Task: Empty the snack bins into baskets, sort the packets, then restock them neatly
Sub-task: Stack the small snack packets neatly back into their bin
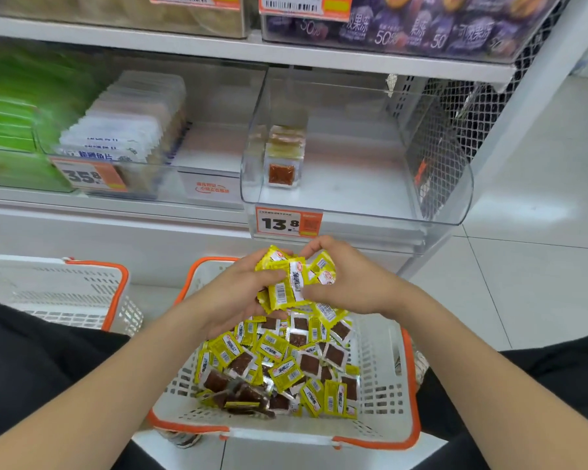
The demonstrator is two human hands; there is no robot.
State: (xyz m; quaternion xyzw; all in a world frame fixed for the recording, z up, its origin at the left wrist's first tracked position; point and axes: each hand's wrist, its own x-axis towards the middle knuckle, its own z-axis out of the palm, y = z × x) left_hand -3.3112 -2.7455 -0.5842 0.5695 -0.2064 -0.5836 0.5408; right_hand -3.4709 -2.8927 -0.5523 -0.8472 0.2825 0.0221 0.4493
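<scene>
Over the far edge of the white basket [381,385]: left hand [238,293] and right hand [350,283] both curl round one bunch of yellow packets [287,286], held between them. Loose packets [279,364] lie heaped across the basket floor. Clear bin [353,198] on the shelf beyond holds a short row of packets [282,157] upright against its left wall. Second basket [58,286] stands at left.

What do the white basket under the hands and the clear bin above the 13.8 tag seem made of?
White slotted basket with orange rim: probably moulded plastic, matte, given its even slots. Clear shelf bin: probably acrylic or similar plastic, glossy; see-through with rounded gleaming edges.
</scene>
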